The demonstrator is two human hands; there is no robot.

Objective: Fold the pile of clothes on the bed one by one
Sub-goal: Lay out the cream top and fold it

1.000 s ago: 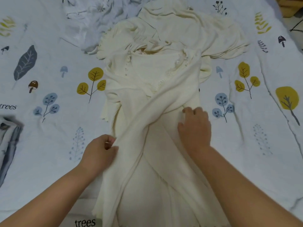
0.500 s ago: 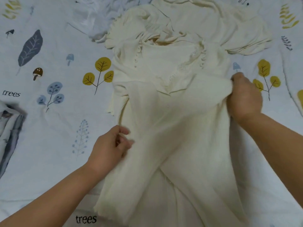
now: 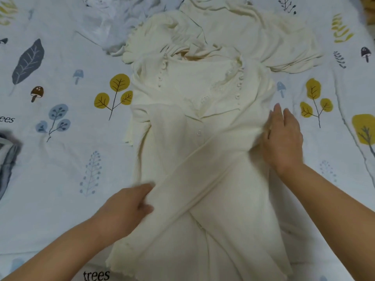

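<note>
Cream cardigan, centre of frame, flat on the printed bed sheet, one sleeve folded diagonally across its front. Left hand, lower centre-left: grip pinching the sleeve's edge. Right hand, centre right: fingers straight, pressing the cardigan's side; further cream and white clothes heaped at upper centre.

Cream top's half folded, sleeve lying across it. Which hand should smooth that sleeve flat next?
Probably the left hand: it holds the sleeve at its near end. The right hand lies open on the cream top beside the shoulder fold.
</note>
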